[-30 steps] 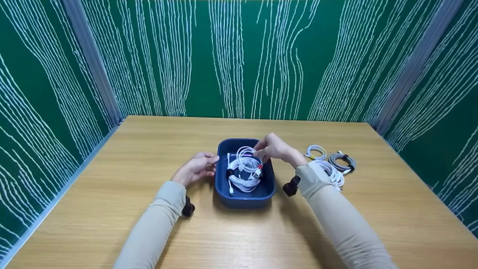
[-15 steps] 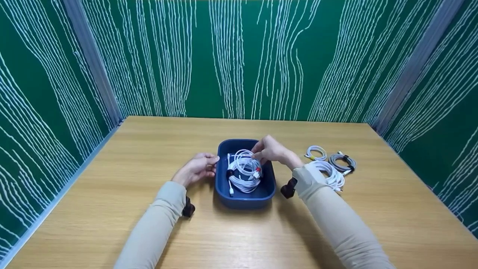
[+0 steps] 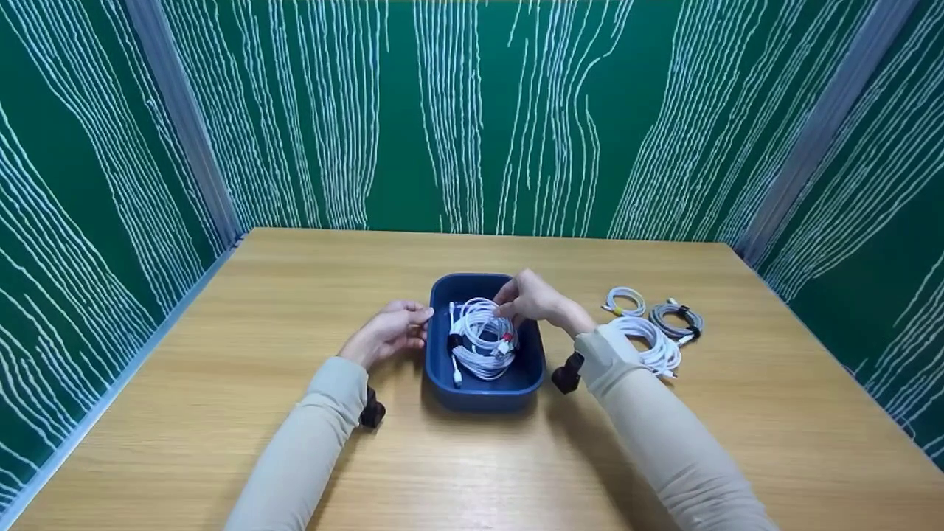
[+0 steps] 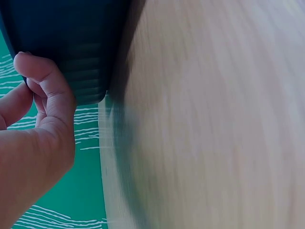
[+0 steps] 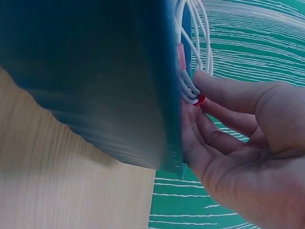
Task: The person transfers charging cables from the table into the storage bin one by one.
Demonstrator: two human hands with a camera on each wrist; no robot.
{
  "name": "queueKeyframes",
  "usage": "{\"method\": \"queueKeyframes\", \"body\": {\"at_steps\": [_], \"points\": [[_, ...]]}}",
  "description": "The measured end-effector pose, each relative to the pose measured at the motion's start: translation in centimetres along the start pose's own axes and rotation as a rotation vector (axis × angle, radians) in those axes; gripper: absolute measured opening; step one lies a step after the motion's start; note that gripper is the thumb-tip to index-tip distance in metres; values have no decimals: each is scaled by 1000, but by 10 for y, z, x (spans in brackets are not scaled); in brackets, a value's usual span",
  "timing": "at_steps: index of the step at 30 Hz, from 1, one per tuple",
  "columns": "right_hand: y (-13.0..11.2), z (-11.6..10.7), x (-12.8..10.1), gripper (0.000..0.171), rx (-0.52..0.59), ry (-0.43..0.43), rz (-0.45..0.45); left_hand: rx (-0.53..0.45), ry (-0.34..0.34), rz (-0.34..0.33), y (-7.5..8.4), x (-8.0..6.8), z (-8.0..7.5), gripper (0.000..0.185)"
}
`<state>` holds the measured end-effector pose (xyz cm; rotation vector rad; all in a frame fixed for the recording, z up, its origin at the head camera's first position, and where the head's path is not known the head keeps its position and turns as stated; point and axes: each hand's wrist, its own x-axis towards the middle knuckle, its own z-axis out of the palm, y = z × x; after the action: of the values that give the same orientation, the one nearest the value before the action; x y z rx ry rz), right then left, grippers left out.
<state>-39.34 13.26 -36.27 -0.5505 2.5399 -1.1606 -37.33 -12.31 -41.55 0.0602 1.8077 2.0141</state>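
A dark blue plastic bin stands on the table in the head view. My left hand pinches its left rim between thumb and finger; the left wrist view shows a finger against the bin's outer wall. Over the bin's right side, my right hand pinches a coiled white cable by its upper loops. A red tie on that coil shows below the thumb in the right wrist view. Under it in the bin lies a larger white cable coil with a black strap.
Right of the bin, several coils lie together on the wooden table: a white cable with a yellow tie, a grey cable with black straps, and a thicker white cable. Green patterned panels stand behind and at both sides.
My right hand has moved slightly down and left, lowering the red-tied cable coil onto the larger coil in the bin. My left hand has stayed at the rim.
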Motion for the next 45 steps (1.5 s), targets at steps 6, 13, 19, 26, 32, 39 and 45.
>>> {"method": "queueKeyframes", "body": {"at_steps": [6,13,19,26,32,39,45], "points": [[-3,0,-1,27,-54,40,-8,-3,-3,-3,0,0,0,11],[-4,-5,-4,28,-72,117,-51,7,9,-2,1,-2,-1,10],[2,-12,-11,24,-103,163,-82,-3,12,1,-1,-2,-1,10],[14,-25,-21,23,-83,191,-112,-4,24,-3,-2,-1,-1,10],[24,-36,-30,24,-28,230,-147,-14,17,-9,-2,1,0,10],[33,-48,-40,25,-37,265,-129,-17,15,-9,-2,1,0,11],[42,-55,-49,26,-33,276,-109,-18,16,-5,-1,0,0,11]]}}
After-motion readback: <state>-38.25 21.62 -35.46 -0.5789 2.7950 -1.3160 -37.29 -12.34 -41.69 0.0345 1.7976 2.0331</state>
